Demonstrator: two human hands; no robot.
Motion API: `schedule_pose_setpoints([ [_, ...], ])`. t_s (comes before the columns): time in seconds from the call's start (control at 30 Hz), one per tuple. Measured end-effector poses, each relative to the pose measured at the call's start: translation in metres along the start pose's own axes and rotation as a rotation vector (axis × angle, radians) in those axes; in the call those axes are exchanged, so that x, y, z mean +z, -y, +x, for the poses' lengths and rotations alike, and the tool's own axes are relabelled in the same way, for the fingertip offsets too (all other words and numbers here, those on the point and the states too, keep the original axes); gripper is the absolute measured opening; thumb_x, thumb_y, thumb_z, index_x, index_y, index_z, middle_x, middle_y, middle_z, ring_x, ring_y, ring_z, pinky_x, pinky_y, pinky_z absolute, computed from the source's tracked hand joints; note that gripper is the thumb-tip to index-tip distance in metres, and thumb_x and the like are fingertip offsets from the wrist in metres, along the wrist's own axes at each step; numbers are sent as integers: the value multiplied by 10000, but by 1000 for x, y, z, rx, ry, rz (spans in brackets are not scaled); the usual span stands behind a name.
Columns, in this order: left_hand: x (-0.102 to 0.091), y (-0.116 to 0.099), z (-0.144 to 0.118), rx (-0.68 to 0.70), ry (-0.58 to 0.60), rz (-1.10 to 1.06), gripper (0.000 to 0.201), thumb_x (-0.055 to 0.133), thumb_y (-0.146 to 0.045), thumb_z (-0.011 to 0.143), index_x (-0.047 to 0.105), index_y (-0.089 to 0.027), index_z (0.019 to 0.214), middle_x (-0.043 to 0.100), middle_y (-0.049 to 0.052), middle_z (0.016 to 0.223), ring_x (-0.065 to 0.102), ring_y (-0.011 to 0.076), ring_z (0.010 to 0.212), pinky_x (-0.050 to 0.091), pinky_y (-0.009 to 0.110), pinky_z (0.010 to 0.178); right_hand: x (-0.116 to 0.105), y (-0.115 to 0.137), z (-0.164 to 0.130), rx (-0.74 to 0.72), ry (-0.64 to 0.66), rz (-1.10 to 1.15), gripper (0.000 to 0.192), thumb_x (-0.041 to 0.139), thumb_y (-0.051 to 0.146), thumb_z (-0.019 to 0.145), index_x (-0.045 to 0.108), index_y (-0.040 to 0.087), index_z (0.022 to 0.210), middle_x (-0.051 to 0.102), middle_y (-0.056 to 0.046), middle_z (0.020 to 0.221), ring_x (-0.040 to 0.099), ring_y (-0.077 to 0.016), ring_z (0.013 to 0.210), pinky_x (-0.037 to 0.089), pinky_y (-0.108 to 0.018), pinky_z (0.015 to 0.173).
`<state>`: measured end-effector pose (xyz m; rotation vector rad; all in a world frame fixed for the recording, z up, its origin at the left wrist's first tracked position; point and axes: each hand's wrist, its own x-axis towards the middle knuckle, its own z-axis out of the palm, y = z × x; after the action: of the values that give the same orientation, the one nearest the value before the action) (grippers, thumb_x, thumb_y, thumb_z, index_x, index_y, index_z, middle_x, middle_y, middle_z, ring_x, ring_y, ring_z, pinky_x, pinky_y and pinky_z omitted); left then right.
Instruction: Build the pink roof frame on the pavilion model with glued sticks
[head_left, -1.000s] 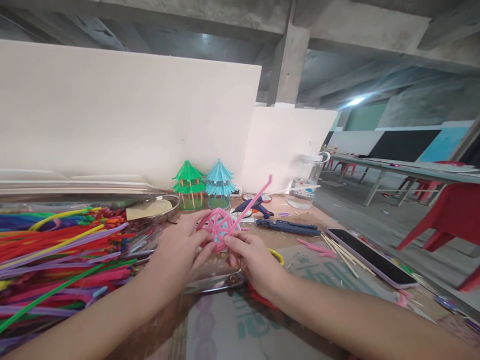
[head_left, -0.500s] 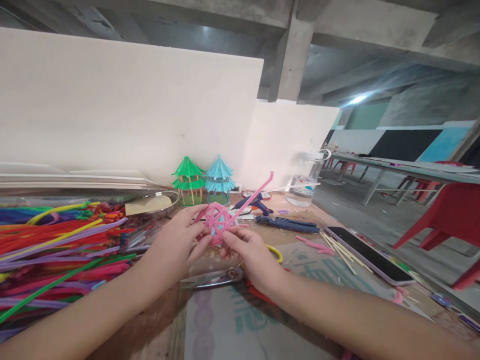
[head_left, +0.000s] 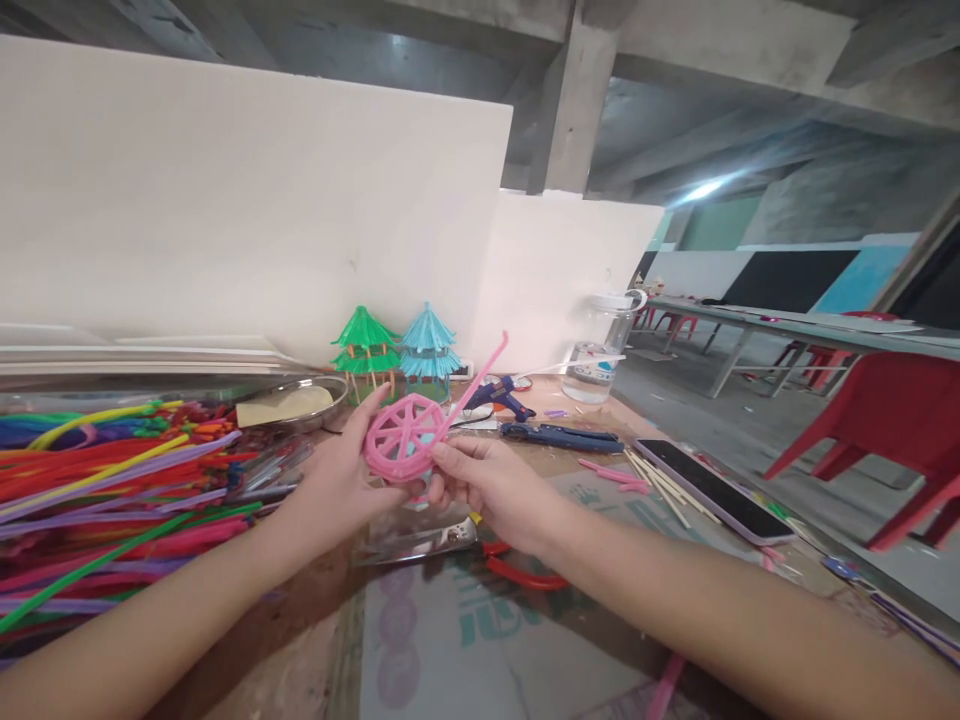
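Observation:
A pink pipe-cleaner wheel [head_left: 406, 428] with spokes is held up over the table, facing me. My left hand [head_left: 341, 465] cradles its left side, the thumb along the bottom and a finger stretched up beside the rim. At the lower right of the rim, my right hand [head_left: 480, 480] pinches the wheel between thumb and fingers. From there a loose pink pipe cleaner end [head_left: 484, 373] sticks up to the right. Below the hands lie scissors [head_left: 427, 543] with red and yellow on the handles, partly hidden by my right hand.
Bundled coloured pipe cleaners [head_left: 112, 500] fill the left. Behind stand a green pagoda model [head_left: 365, 340], a blue one [head_left: 429, 345] and a water bottle [head_left: 596, 350]. A glue gun [head_left: 499, 397], blue pliers-like tool [head_left: 559, 438], sticks [head_left: 664, 485] and phone [head_left: 712, 490] lie rightward.
The wheel has turned to face me more squarely. My left fingers have moved off its front and opened around its left side; my right hand still pinches the rim. The view has shifted slightly.

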<state>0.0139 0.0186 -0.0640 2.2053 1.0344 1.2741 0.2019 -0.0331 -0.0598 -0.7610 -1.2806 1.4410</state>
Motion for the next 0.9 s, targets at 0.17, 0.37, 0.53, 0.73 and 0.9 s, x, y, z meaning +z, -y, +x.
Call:
schedule_pose_setpoints([
  [0.17,3,3,-1,-104,-56,-70,932,749,-442,642,349,-174,1440,526,188,1430,562,350,1278,451,523,1077,-30,27,19,-18,64,-616,312,662,451,828,694,146,767,681,-20,686,640,-157,679,489,-290,708],
  [0.37,12,31,-4,-136,-135,-100,911,809,-410,657,387,-191,1434,547,181,1418,565,342,1278,445,521,1081,-51,56,-13,118,449,-1318,414,712,212,809,658,169,1217,712,-73,1058,668,-213,906,485,-280,749],
  [0.53,17,41,-5,-165,-130,-75,878,833,-403,648,447,-202,1411,592,168,1376,596,346,1240,485,506,1044,-52,44,-46,-3,537,-1590,617,639,155,854,490,329,1427,619,-69,1185,647,-215,945,431,-249,670],
  [0.73,15,39,-3,-144,-96,-40,887,817,-419,657,431,-213,1429,602,150,1367,574,340,1265,462,498,1066,-54,31,-48,-73,523,-1703,637,528,12,797,556,314,1357,592,-67,1027,599,-179,813,353,-227,578],
  [0.9,16,28,-3,-64,-27,-46,785,751,-439,695,463,-194,1383,620,137,1330,555,330,1282,439,486,1094,-68,16,-55,-197,299,-1437,403,550,50,810,618,212,1173,638,-56,974,613,-194,886,460,-272,750],
])
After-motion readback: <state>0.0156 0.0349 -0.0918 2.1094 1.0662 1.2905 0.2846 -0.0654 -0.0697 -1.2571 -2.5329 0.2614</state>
